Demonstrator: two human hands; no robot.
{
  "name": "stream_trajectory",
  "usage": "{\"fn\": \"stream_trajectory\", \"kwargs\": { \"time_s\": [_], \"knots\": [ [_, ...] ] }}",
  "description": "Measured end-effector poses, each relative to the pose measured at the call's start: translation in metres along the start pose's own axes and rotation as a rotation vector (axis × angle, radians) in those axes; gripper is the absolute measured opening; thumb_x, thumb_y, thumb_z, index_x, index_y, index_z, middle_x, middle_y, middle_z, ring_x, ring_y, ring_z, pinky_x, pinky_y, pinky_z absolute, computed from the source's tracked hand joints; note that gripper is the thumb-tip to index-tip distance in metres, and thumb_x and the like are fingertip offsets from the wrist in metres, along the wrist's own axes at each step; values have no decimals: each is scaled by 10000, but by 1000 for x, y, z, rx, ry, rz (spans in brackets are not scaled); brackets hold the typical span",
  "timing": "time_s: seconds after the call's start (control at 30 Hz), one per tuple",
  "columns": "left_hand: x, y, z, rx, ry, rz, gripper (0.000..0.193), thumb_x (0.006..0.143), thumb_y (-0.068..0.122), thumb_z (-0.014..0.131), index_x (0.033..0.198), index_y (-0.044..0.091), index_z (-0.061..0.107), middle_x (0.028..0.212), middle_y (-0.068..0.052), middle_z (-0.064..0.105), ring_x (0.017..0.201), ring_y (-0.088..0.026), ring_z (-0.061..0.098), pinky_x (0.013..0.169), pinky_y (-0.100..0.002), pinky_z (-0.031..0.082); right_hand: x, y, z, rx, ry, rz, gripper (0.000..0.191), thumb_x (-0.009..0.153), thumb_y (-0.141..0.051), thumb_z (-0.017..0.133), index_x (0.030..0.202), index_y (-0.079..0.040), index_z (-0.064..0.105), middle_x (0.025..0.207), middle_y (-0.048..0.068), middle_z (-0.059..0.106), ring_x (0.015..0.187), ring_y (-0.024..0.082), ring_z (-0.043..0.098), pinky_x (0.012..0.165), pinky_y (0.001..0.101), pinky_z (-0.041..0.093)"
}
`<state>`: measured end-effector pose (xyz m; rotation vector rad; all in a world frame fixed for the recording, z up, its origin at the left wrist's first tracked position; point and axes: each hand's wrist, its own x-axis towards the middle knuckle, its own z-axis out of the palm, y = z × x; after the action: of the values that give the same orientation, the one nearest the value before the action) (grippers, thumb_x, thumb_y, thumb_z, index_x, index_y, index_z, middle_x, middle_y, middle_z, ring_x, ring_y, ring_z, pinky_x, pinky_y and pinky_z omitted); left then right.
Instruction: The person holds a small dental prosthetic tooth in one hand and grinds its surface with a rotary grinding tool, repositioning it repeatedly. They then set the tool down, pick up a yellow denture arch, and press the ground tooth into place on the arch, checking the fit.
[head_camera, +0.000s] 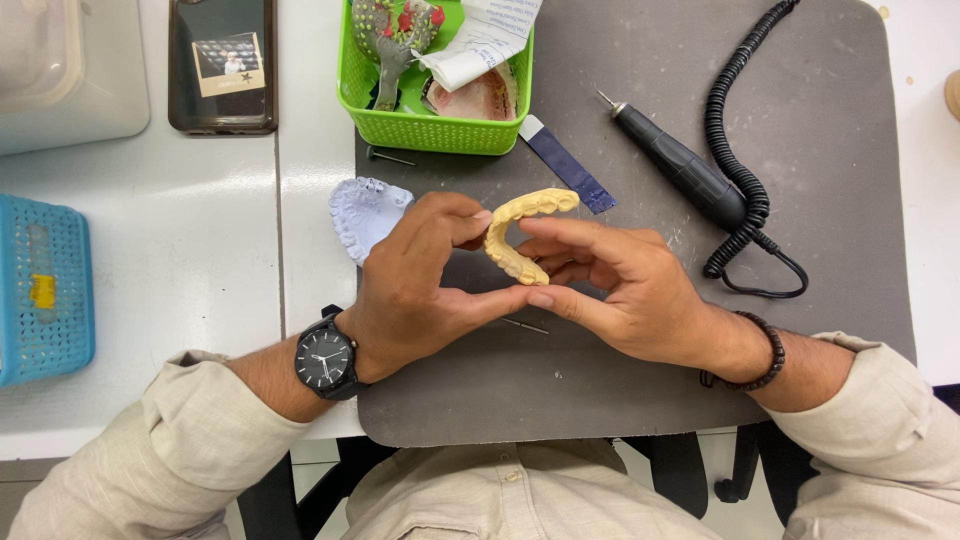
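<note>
Both hands meet over the middle of the grey mat (620, 400) near the desk's front edge, the yellow dental arch cast (518, 232) lifted clear between them. Left hand (415, 290) pinches its near end, fingers closed on it; right hand (620, 290) steadies it, fingers curled around. It looks like inspection under way: the handpiece (680, 165) lies untouched toward the far right, the pale blue cast (365, 215) set aside by the mat's left edge.

Yellow dental cast (520, 232) in my fingers: horseshoe-shaped arch of moulded teeth, pale yellow, matte. I hold it raised above the grey mat, tilted on edge, open side of the arch facing my right. One end points up toward the green basket, the other down toward my thumbs.
</note>
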<state>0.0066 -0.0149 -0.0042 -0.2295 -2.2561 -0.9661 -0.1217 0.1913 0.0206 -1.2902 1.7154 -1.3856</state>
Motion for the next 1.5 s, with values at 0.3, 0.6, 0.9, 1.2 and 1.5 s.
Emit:
{"fn": "stream_trajectory", "kwargs": {
  "time_s": [0.3, 0.6, 0.9, 1.2, 1.5],
  "knots": [
    [6, -6, -8, -95, -88, 8, 576, 790, 240, 978, 1106, 14, 553, 1367, -185, 589, 1089, -234, 731, 866, -282, 657, 7, 0, -10, -141, -28, -56, 430, 943, -36, 745, 1348, 18, 613, 1232, 152, 743, 1071, 193, 774, 913, 315, 605],
    [12, -2, -10, -467, -260, -259, 806, 859, 121, 893, 1539, 83, 462, 1522, -151, 535, 1167, -188, 744, 923, -290, 629, 10, -3, -15, -272, -43, -114, 401, 917, -60, 768, 1301, -9, 665, 1158, 108, 767, 944, 159, 782, 830, 273, 653],
    [8, 5, -6, -440, -244, -342, 696, 938, 116, 831, 1545, 105, 489, 1255, -87, 703, 1078, -147, 753, 930, -281, 632, 12, -6, -13, -373, -42, -196, 451, 869, -56, 805, 1296, -44, 662, 1055, 92, 737, 860, 175, 719, 728, 285, 576],
    [6, 9, -6, -548, -209, -363, 724, 936, 96, 833, 1559, 143, 468, 1342, -101, 669, 1162, -156, 740, 949, -298, 631, 11, -3, -12, -352, -62, -214, 405, 887, -31, 787, 1281, -81, 707, 1047, 72, 708, 870, 162, 685, 721, 275, 551],
    [5, 7, -8, -600, -242, -348, 851, 865, 94, 881, 1572, 174, 414, 1352, -102, 650, 1190, -165, 722, 978, -312, 613, 7, -3, -17, -296, -81, -171, 405, 890, -54, 781, 1287, -63, 704, 1058, 70, 713, 885, 154, 687, 740, 265, 553]
  ]
}}
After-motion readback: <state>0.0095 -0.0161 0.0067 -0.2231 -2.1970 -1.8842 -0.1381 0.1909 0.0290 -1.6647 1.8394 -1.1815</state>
